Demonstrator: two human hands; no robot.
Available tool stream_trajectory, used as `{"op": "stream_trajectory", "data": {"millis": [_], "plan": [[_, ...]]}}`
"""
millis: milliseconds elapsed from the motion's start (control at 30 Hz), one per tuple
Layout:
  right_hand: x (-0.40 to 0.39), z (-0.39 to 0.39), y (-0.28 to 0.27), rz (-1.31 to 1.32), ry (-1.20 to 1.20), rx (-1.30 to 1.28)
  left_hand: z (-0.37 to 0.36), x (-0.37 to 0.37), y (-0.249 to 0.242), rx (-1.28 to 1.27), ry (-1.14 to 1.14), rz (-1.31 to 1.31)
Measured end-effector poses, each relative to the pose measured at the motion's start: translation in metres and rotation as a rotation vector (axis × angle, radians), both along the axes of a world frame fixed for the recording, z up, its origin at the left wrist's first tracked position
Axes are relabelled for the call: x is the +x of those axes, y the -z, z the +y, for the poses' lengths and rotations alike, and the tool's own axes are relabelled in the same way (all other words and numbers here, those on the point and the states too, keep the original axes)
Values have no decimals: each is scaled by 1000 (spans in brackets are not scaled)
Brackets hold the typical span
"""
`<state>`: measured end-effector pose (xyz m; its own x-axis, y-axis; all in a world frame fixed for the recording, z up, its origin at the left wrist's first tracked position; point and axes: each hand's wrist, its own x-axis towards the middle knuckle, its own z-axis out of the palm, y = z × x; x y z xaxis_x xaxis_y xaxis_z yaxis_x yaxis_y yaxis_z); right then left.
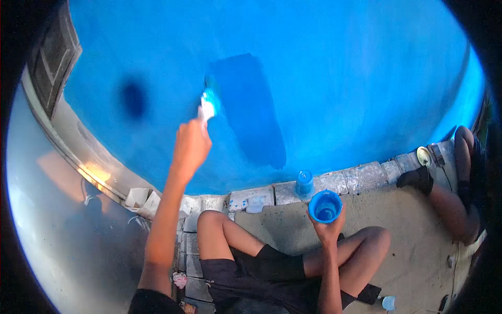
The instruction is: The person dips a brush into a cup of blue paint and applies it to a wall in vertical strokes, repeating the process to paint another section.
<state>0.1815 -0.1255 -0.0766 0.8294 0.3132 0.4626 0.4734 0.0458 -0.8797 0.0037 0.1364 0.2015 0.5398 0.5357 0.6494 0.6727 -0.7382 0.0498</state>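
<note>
My left hand (193, 146) is raised against the blue wall (334, 94), closed round the pale handle of a paintbrush (207, 106). Blue paint covers the bristles, which are at the left edge of a darker blue patch (248, 110) on the wall. Lower down, over my bent leg, my right hand (330, 228) grips a blue plastic cup (325, 206). Blue paint lies inside this cup. Just beyond it, a second blue cup (304, 184) stands on the stone ledge at the foot of the wall.
Stone blocks (361, 179) line the wall's base. A person's foot (415, 180) and legs are at the right, near a small round dish (423, 156). White cartons (138, 199) sit at the left, beside a window frame (55, 57). A small pale cup (388, 302) lies on the ground.
</note>
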Motion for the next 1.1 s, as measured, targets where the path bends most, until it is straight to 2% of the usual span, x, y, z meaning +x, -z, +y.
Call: {"op": "stream_trajectory", "data": {"millis": [33, 100, 233, 333, 400, 467, 533, 567, 633, 700, 800, 867, 933, 1067, 1100], "plan": [[-1, 0, -1, 14, -5, -3, 6, -2, 18, -109, 19, 53], [-1, -1, -2, 13, -3, 9, 4, -2, 57, -232, -82, 123], [-5, -2, -10, 23, -34, 43, 17, -26, 116, -298, -29, 259], [0, -3, 3, 19, -38, 30, 4, -39, 93, -251, 116, 175], [1, -3, 5, 25, -5, 2, -10, -44, 50, -206, 8, 141], [-1, -1, 7, 24, -5, -8, -24, -42, 2, -10, 96, -68], [-1, 2, 4, 15, -17, 16, -21, -38, -35, 21, 112, -196], [-1, 3, 9, 6, -19, -2, -19, -28, -44, 128, 244, -357], [1, 6, 18, -16, -24, -36, -20, -19, -58, 31, -7, -193], [-2, 8, 12, -6, -40, -29, 5, -16, -29, -39, -31, -55], [-3, 8, 5, -11, -48, -6, 2, -14, 24, -102, -18, -10], [-6, 4, 4, 15, -43, -14, -2, -14, 50, -311, -60, 92], [-7, 4, -1, 60, -50, -33, 9, -22, 92, -324, -47, 157], [0, 4, 12, -36, -76, -5, 1, -40, 121, -512, -81, 348], [0, 4, 12, -34, -72, -12, 0, -43, 128, -497, -46, 311]]}}
